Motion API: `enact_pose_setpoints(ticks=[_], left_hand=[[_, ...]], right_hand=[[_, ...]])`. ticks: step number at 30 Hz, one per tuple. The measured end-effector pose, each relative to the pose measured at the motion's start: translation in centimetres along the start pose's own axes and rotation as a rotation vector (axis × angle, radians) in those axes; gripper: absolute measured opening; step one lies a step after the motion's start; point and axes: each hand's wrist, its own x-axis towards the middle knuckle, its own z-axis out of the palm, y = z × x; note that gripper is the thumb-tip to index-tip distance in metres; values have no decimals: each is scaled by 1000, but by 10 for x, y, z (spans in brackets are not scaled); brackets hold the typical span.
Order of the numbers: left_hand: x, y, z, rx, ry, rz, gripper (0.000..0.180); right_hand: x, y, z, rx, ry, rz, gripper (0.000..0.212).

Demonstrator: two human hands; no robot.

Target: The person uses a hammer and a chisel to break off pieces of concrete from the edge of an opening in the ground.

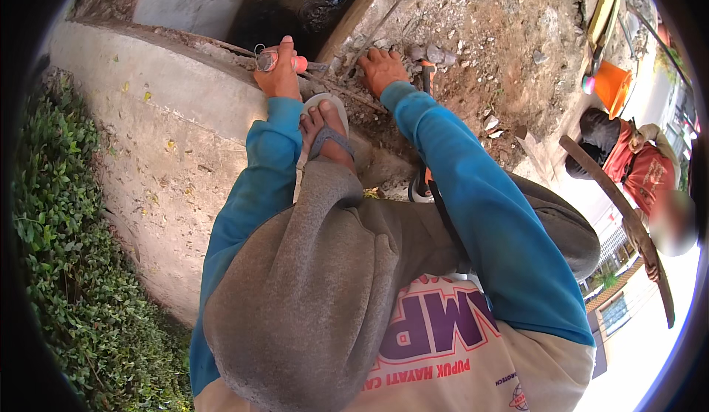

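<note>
My left hand [278,79] is closed around an orange-handled tool [300,64] at the edge of a concrete wall. A round grey end and a thin wire loop show on the tool's left side, and a grey metal piece sticks out to the right. My right hand [382,70] rests on the rough ground beside the channel, fingers apart and slightly bent, holding nothing visible. Just right of it is an orange and black handle [428,72], partly hidden by my blue sleeve. A thin rod [347,91] lies between my hands, above my sandalled foot [326,127].
A concrete channel with dark water [306,5] lies ahead. Its broad wall [177,109] runs left, beside leafy bushes [81,264]. Rubble [487,57] covers the right bank. Farther right, a person in red [650,168] is near a long wooden piece [617,198] and an orange container [614,87].
</note>
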Motion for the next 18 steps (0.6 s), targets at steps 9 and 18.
enact_pose_setpoints(ticks=[9, 18], left_hand=[[-8, 7, 0, -13, -32, 52, 26], [-11, 0, 1, -79, -38, 36, 31]], right_hand=[[-50, 47, 5, 92, 19, -307, 39], [-28, 13, -53, 165, -280, -70, 45]])
